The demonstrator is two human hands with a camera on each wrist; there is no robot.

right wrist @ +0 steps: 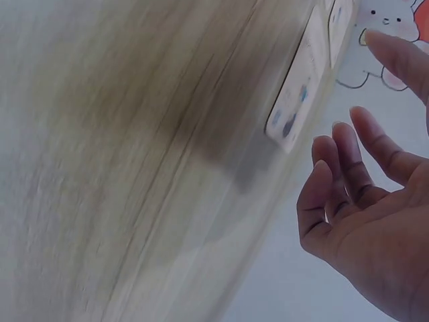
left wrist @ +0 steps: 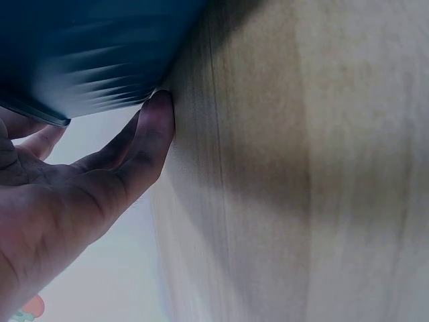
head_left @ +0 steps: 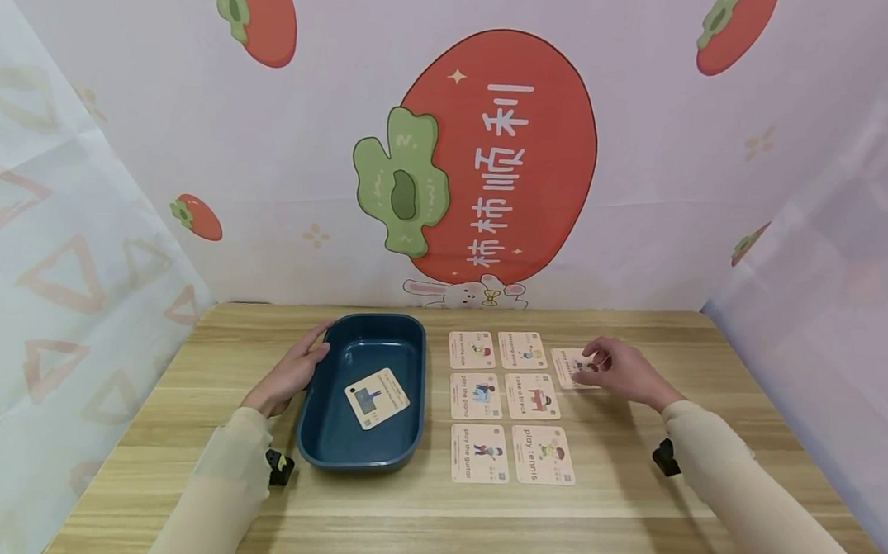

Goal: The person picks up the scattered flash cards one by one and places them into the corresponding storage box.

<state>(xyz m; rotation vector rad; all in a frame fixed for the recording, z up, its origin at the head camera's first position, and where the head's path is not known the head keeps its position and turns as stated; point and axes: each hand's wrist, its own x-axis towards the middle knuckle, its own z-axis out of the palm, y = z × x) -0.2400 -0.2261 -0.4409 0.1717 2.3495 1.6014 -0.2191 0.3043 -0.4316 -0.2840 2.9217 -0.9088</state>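
Observation:
A dark blue tray (head_left: 410,357) sits left of centre on the wooden table (head_left: 425,517), with one picture card (head_left: 377,397) lying inside it. My left hand (head_left: 299,368) rests with straight fingers against the tray's left rim; in the left wrist view the thumb (left wrist: 157,127) touches the tray wall (left wrist: 87,54). My right hand (head_left: 604,365) hovers over a single card (head_left: 569,367) at the right, fingers loosely bent. In the blurred right wrist view that hand (right wrist: 362,181) holds nothing, and the card (right wrist: 293,100) lies just beyond the fingertips.
Several picture cards lie in two columns between tray and right hand, among them "play the piano" (head_left: 475,395), "take a break" (head_left: 532,395) and "play tennis" (head_left: 543,454). Printed fabric walls close in the table at the back and sides. Bare wood runs along the front edge.

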